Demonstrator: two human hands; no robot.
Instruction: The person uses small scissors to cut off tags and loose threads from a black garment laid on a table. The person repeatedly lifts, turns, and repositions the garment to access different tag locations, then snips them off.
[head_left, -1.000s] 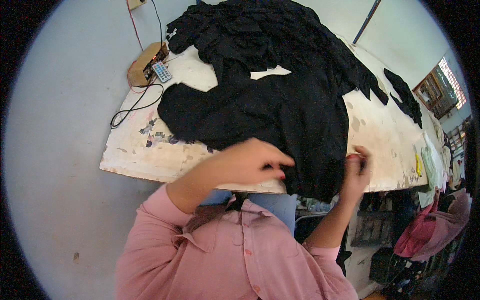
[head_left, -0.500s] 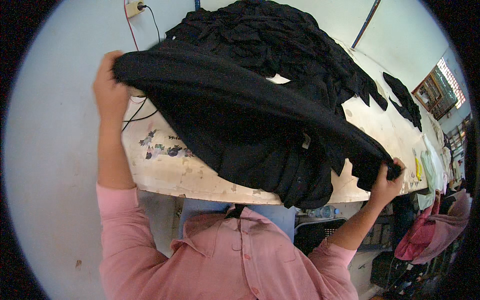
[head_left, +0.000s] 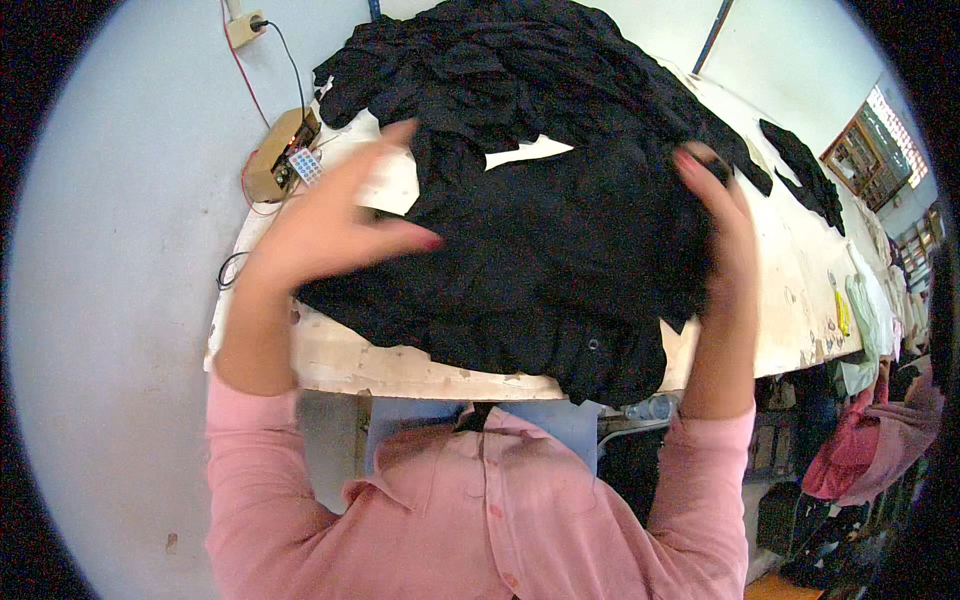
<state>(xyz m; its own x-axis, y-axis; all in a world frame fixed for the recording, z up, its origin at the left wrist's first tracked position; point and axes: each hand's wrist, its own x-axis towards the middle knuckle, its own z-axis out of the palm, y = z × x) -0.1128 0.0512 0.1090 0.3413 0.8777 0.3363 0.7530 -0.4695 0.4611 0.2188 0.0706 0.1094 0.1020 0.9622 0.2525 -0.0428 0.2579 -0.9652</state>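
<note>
A black garment point(head_left: 560, 250) lies crumpled and partly spread on the table, its lower part reaching the near edge. A small round button or eyelet point(head_left: 594, 345) shows near its bottom. My left hand point(head_left: 335, 215) hovers over the garment's left side, thumb and fingers apart, holding nothing. At the garment's right side is my right hand point(head_left: 722, 215), thumb stretched out and the other fingers partly hidden and blurred; it appears to grip nothing. Beyond them a large heap of black cloth point(head_left: 500, 70) touches the garment's far side.
The pale worn table point(head_left: 770, 300) curves away to the right, with another black cloth piece point(head_left: 805, 180) farther along. A brown box-like device point(head_left: 278, 160) with a small keypad remote point(head_left: 305, 166) stands at the left wall, near a cable point(head_left: 230, 268). Pale green cloth point(head_left: 862, 320) hangs at the right.
The black garment, held stretched between both hands and raised before, is now down on the table. Both hands have let go of its ends and moved inward. The device at the left has come into view.
</note>
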